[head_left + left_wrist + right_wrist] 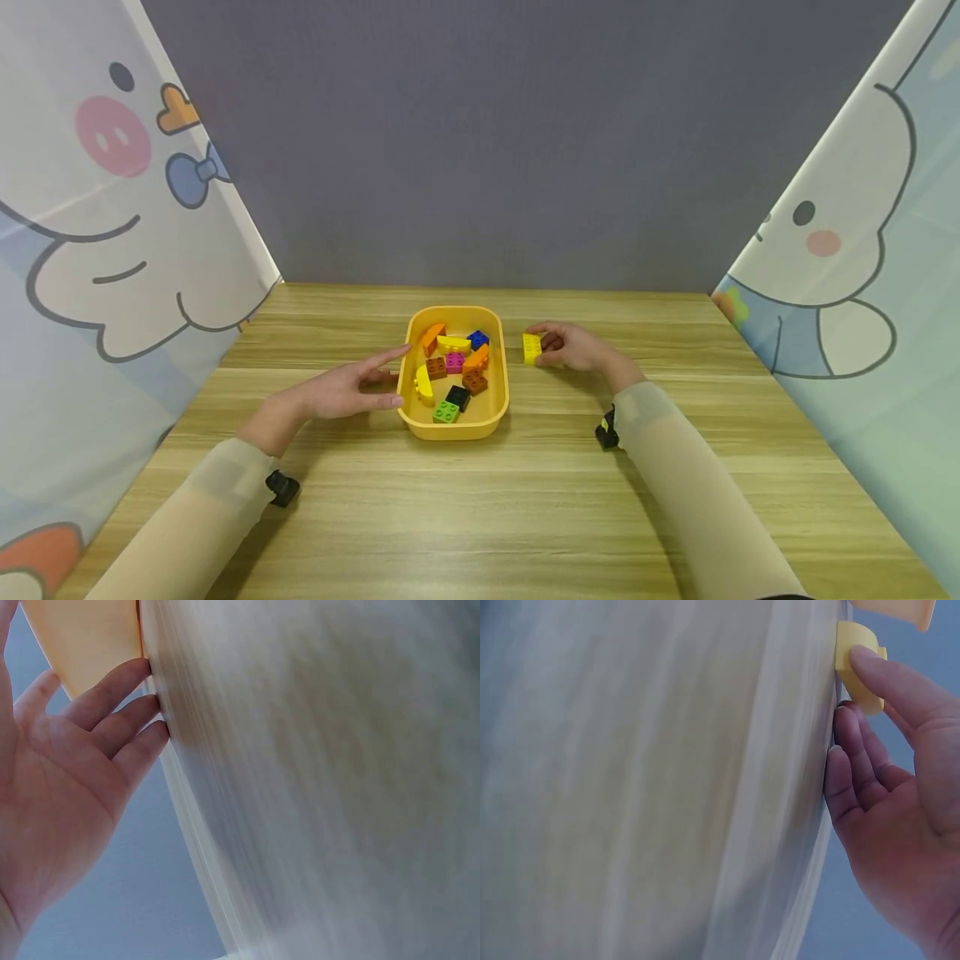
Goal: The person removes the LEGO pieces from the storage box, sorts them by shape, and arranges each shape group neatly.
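A yellow toy brick (532, 349) with studs on top is pinched between the thumb and fingers of my right hand (573, 347), just right of the yellow tray. In the right wrist view the same yellow brick (859, 667) shows a curved side, close to the tabletop. My left hand (341, 390) is at the left side of the yellow tray (453, 432), its fingers spread and fingertips at the rim. Inside the tray lie several bricks, among them a green brick (446, 412), a black brick (458, 397), a pink brick (454, 362) and a blue brick (477, 339).
The wooden table (450, 517) runs back to a grey panel (495, 150). Cartoon-printed cloths stand along both sides. Also in the tray are orange, brown and curved yellow bricks, such as the yellow one (423, 385) near its left wall.
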{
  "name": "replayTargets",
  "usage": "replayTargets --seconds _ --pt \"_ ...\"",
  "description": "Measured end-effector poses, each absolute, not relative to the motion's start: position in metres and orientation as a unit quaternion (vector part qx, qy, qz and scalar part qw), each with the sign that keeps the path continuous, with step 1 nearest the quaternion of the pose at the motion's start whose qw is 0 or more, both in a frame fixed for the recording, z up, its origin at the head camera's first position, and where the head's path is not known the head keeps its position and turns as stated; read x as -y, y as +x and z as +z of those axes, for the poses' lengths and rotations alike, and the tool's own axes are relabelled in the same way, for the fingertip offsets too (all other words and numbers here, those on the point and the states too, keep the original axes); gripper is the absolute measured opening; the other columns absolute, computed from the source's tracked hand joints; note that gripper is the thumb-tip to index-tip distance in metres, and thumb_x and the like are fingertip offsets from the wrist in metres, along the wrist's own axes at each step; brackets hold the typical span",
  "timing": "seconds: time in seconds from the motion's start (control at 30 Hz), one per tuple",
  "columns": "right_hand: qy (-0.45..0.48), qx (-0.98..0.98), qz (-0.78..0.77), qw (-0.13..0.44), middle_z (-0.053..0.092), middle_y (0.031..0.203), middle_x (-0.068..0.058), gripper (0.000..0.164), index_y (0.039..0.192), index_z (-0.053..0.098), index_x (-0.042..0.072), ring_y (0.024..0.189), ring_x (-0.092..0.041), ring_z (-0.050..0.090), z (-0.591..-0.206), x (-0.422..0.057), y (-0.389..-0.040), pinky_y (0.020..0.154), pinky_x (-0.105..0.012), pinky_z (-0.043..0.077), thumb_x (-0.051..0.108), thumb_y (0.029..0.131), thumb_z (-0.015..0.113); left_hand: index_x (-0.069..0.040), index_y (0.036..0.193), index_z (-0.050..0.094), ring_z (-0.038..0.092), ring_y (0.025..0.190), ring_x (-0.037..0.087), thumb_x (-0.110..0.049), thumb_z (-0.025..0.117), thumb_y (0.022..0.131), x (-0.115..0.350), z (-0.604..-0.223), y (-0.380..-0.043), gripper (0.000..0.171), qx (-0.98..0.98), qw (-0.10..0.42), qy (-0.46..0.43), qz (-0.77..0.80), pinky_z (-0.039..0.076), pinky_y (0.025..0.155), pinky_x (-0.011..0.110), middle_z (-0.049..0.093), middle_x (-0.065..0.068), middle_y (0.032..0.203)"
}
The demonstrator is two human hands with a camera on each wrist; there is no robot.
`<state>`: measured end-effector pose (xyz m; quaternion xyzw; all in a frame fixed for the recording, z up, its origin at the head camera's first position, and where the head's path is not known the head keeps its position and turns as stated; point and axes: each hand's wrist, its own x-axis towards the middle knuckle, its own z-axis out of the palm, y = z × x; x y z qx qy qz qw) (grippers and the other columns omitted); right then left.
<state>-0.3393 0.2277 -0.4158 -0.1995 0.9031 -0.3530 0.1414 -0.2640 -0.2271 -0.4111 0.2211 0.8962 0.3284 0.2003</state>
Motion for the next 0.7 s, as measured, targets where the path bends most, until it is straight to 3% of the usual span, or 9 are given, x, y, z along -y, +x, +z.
replayTargets --seconds 0.27,0.7 --pt "-0.204 -0.906 -0.337 0.151 0.067 0.136 -0.021 0.06 0.16 0.055 0.007 0.116 -0.029 0.066 -0.4185 -0.2264 -0.3438 0.084 -0.031 0.057 0.021 0.105 0.076 -0.046 0.176 0.015 0.042 0.158 0.052 -0.061 0.072 0.102 0.227 -0.4119 -0.2648 0.094 -0.896 0.2 0.221 0.328 0.028 0.124 0.082 0.049 0.021 0.169" --pt "-0.201 -0.905 -0.339 0.162 0.065 0.136 -0.021 0.061 0.162 0.053 0.008 0.113 -0.027 0.064 -0.4193 -0.2261 -0.3447 0.081 -0.03 0.056 0.022 0.106 0.075 -0.048 0.175 0.014 0.043 0.158 0.052 -0.063 0.071 0.102 0.2269 -0.4127 -0.2642 0.094 -0.9 0.198 0.218 0.321 0.027 0.123 0.084 0.05 0.021 0.169"
